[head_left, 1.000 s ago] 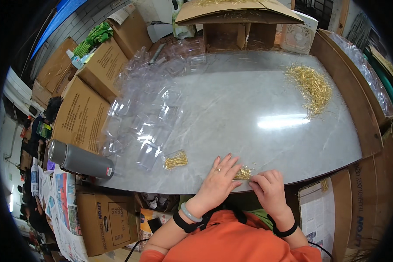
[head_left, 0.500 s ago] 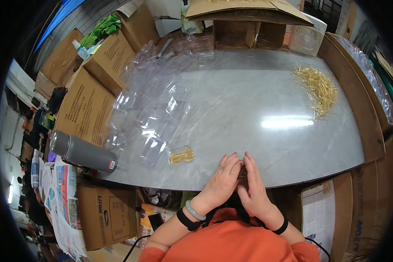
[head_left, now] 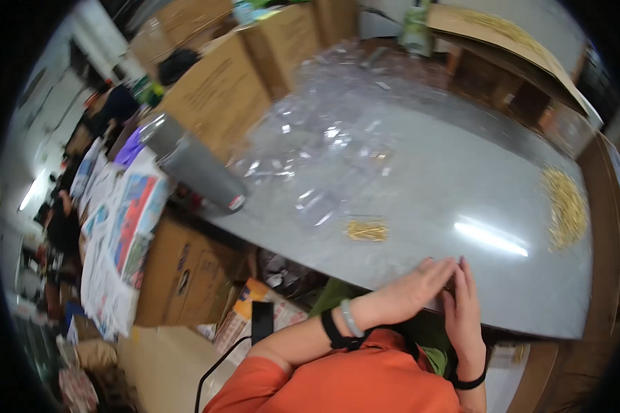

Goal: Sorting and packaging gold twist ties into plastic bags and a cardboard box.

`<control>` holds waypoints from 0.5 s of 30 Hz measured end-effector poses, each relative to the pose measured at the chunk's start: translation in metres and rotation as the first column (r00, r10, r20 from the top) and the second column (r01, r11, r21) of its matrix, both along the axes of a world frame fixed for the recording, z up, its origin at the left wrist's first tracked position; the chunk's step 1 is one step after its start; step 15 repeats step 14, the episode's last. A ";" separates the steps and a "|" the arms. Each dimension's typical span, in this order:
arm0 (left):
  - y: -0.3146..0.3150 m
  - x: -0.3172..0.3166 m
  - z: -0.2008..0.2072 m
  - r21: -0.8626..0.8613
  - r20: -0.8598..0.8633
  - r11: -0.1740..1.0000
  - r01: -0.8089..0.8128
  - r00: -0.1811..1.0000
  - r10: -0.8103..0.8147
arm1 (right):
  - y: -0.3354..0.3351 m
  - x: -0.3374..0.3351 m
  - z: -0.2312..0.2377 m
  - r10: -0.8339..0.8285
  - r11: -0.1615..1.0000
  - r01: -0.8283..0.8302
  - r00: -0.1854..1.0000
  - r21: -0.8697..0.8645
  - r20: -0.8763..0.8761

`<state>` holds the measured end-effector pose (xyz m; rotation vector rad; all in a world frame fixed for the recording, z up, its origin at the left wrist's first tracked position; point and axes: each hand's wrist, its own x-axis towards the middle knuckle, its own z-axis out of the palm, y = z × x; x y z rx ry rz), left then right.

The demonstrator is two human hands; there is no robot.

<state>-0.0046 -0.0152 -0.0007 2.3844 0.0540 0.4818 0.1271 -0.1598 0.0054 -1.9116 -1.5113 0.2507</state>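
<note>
At the near edge of the grey table (head_left: 420,193), my left hand (head_left: 413,292) and my right hand (head_left: 463,310) are brought together, fingers straight and fingertips nearly meeting. What lies between the palms is mostly hidden; only a small dark patch shows in the gap. To the left of my hands, a small clear plastic case (head_left: 367,230) holds a bundle of thin gold-coloured sticks. A loose pile of the same gold sticks (head_left: 565,210) lies at the table's right side. Many empty clear plastic cases (head_left: 331,134) are heaped on the left part of the table.
A grey bottle (head_left: 196,165) stands at the table's left corner beside cardboard boxes (head_left: 217,103). A cardboard shelf (head_left: 492,41), with gold sticks on top, spans the back. Cardboard walls the right edge. Newspapers (head_left: 131,227) hang at the left over another carton (head_left: 186,275).
The view has turned left and tilted, so the table appears shifted to the right and slanted. My hands stay together at the near edge. The picture is more blurred.
</note>
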 end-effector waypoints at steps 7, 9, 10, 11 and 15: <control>-0.010 -0.003 -0.011 -0.040 0.078 0.991 -0.127 0.988 0.130 | 0.006 -0.010 -0.019 -0.041 0.999 0.040 0.993 0.015 0.109; -0.009 -0.006 -0.010 -0.087 0.151 0.988 -0.130 0.978 0.142 | 0.007 -0.005 -0.014 0.009 0.998 0.005 0.971 -0.056 0.239; -0.009 -0.008 -0.009 -0.164 0.169 0.977 -0.134 0.972 0.162 | 0.009 -0.007 -0.011 0.034 0.997 -0.017 0.971 -0.076 0.237; -0.008 -0.014 -0.011 -0.195 0.215 0.973 -0.123 0.963 0.165 | 0.010 -0.010 -0.009 0.057 0.995 -0.036 0.970 -0.096 0.234; -0.007 -0.023 -0.015 -0.266 0.319 0.961 -0.080 0.933 0.166 | 0.008 -0.006 -0.014 0.105 0.986 -0.062 0.953 -0.155 0.283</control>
